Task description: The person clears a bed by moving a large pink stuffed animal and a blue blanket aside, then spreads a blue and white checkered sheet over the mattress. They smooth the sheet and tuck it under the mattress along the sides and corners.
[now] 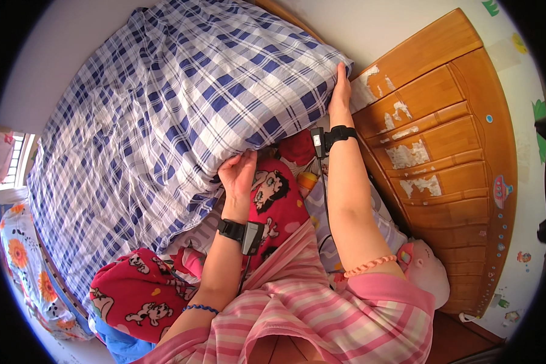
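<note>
1 blue-white checked duvet [182, 103], 2 hands on it. Left hand [238, 171] fingers curled, gripping its lower edge; right hand [340, 91] fingers closed over its right corner, next to the wooden headboard [443, 139]. Little room btwn duvet edge & headboard. Fabric creased, bulky, covers most of bed. 1 red cartoon pillow [279, 200] just under edge.

Quilt [182, 103]: blue-and-white plaid. Blanket [142, 297]: red, cartoon-dog print. Headboard [443, 151]: orange-brown wood, white peeled patches. Shirt [321, 315]: pink-and-white stripes. Wrist straps [340, 133]: black.
</note>
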A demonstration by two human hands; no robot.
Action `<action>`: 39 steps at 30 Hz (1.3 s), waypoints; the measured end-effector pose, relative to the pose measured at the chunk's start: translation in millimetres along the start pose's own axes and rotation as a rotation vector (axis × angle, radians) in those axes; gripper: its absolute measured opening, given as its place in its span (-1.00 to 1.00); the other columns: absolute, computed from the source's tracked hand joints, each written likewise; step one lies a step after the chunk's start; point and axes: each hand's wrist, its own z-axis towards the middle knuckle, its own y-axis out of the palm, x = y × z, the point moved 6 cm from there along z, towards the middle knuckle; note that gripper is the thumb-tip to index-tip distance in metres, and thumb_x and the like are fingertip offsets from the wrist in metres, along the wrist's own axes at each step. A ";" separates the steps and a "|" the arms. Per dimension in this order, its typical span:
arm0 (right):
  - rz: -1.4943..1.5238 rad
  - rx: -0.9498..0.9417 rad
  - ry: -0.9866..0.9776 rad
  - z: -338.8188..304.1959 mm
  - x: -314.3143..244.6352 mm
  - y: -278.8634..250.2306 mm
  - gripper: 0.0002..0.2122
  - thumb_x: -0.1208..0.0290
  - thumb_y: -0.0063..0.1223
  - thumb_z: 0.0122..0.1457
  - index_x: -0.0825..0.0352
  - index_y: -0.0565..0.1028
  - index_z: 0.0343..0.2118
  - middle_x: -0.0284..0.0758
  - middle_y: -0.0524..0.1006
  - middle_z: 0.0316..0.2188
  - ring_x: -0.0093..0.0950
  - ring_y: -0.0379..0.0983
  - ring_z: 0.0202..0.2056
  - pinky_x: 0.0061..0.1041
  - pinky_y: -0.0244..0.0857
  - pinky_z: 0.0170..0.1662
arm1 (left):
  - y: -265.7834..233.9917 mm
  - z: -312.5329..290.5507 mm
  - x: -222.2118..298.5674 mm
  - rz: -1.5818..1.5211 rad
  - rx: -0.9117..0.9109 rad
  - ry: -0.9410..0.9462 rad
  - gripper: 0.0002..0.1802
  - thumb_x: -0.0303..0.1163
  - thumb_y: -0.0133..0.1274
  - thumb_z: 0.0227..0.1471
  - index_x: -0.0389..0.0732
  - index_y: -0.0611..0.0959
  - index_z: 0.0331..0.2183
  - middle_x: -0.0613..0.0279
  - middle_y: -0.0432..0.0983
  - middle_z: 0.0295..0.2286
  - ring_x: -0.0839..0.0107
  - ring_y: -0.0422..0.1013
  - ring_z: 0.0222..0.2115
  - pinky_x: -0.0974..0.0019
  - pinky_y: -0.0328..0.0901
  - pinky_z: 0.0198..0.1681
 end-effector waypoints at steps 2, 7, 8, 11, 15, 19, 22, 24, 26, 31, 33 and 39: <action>0.025 -0.030 0.040 -4.0 -2.9 7.4 -0.11 -0.25 -0.05 0.01 0.50 0.12 0.17 -0.10 0.18 0.17 -0.27 0.16 0.13 -0.37 0.05 0.16 | -2.1 3.1 -0.8 0.032 -0.021 -0.012 -0.31 -0.79 -0.17 -0.35 -0.36 0.35 -0.02 -0.03 0.25 0.00 0.05 0.09 0.09 0.01 -0.11 0.23; 0.161 -0.094 0.043 -28.7 20.5 21.0 -0.12 -0.30 -0.18 0.05 0.42 0.06 0.22 -0.15 0.16 0.19 -0.27 0.19 0.12 -0.42 0.09 0.13 | -12.3 16.5 -3.1 -0.009 0.067 -0.052 -0.32 -0.81 -0.22 -0.27 -0.41 0.29 0.04 -0.07 0.19 0.07 0.05 0.06 0.13 0.00 -0.15 0.25; 0.197 -0.140 0.034 -35.8 32.1 21.4 -0.19 -0.26 -0.24 0.11 0.37 0.07 0.23 -0.19 0.16 0.19 -0.30 0.18 0.13 -0.45 0.08 0.14 | -14.6 18.7 -2.3 -0.015 0.094 -0.032 -0.35 -0.80 -0.23 -0.23 -0.43 0.30 0.03 -0.07 0.21 0.06 0.06 0.08 0.11 0.02 -0.13 0.25; 0.345 -0.099 0.109 -39.2 71.7 15.3 -0.29 -0.14 -0.24 0.18 0.42 0.14 0.19 -0.20 0.23 0.15 -0.35 0.25 0.08 -0.48 0.13 0.10 | -23.0 23.8 -2.1 -0.061 0.203 -0.023 -0.45 -0.79 -0.25 -0.16 -0.47 0.32 -0.01 -0.06 0.25 0.03 0.10 0.12 0.08 0.06 -0.07 0.23; 0.086 -0.061 -0.053 -20.2 86.1 -1.3 -0.39 -0.02 -0.29 0.26 0.49 0.20 0.13 -0.19 0.32 0.09 -0.37 0.33 0.01 -0.50 0.19 0.04 | -33.4 28.2 -1.2 -0.032 0.296 -0.038 -0.51 -0.77 -0.28 -0.10 -0.52 0.33 -0.03 -0.05 0.27 0.01 0.10 0.12 0.07 0.08 -0.03 0.22; 0.102 -0.031 0.059 -30.2 107.7 -21.0 -0.46 0.06 -0.29 0.28 0.51 0.25 0.08 -0.18 0.37 0.03 -0.32 0.37 -0.04 -0.43 0.22 0.03 | -40.0 36.1 -0.2 0.017 0.243 -0.034 -0.50 -0.76 -0.32 -0.05 -0.49 0.29 0.01 -0.04 0.22 0.05 0.19 0.13 0.06 0.20 -0.05 0.23; 0.265 0.024 0.116 -52.1 131.6 -17.7 -0.54 0.16 -0.26 0.29 0.47 0.27 0.07 -0.18 0.38 0.02 -0.29 0.37 -0.04 -0.34 0.25 0.02 | -49.1 39.7 1.5 -0.028 0.313 -0.030 -0.44 -0.78 -0.34 -0.09 -0.45 0.27 0.04 -0.04 0.18 0.07 0.13 0.10 0.09 0.15 -0.09 0.25; 0.214 0.032 0.118 -55.1 143.5 -5.7 -0.60 0.23 -0.31 0.30 0.45 0.28 0.05 -0.16 0.36 0.03 -0.28 0.35 -0.03 -0.34 0.25 0.01 | -52.0 41.7 2.5 -0.037 0.324 -0.035 -0.46 -0.78 -0.34 -0.09 -0.45 0.28 0.02 -0.04 0.18 0.07 0.11 0.11 0.08 0.16 -0.09 0.25; 0.309 0.090 0.111 -50.2 152.5 3.9 -0.62 0.27 -0.32 0.30 0.43 0.27 0.05 -0.18 0.36 0.03 -0.28 0.35 -0.03 -0.34 0.25 0.00 | -50.9 44.0 4.2 -0.004 0.257 -0.030 -0.47 -0.78 -0.35 -0.08 -0.45 0.29 0.01 -0.03 0.20 0.05 0.12 0.12 0.07 0.16 -0.08 0.24; 0.474 -0.030 0.271 -29.3 181.8 24.6 -0.50 0.04 -0.38 0.26 0.31 0.24 0.12 -0.26 0.33 0.09 -0.28 0.29 0.05 -0.30 0.19 0.07 | -57.7 48.2 5.1 -0.161 0.256 -0.045 -0.36 -0.80 -0.34 -0.15 -0.41 0.23 0.08 -0.05 0.19 0.06 0.10 0.08 0.11 0.11 -0.09 0.25; 0.440 -0.032 0.338 -23.3 195.3 21.0 -0.45 -0.02 -0.45 0.23 0.28 0.23 0.13 -0.28 0.31 0.11 -0.29 0.24 0.10 -0.30 0.14 0.12 | -57.6 52.1 6.1 -0.155 0.217 -0.068 -0.32 -0.79 -0.38 -0.17 -0.41 0.21 0.10 -0.06 0.12 0.11 0.07 0.02 0.15 0.09 -0.15 0.28; 0.228 -0.023 0.454 -23.1 200.0 0.1 -0.47 0.03 -0.38 0.20 0.28 0.24 0.13 -0.29 0.33 0.09 -0.23 0.26 0.06 -0.24 0.15 0.11 | -64.9 64.6 9.8 -0.197 0.274 -0.111 -0.26 -0.78 -0.37 -0.19 -0.34 0.19 0.14 -0.05 0.06 0.15 0.05 -0.03 0.18 0.00 -0.16 0.27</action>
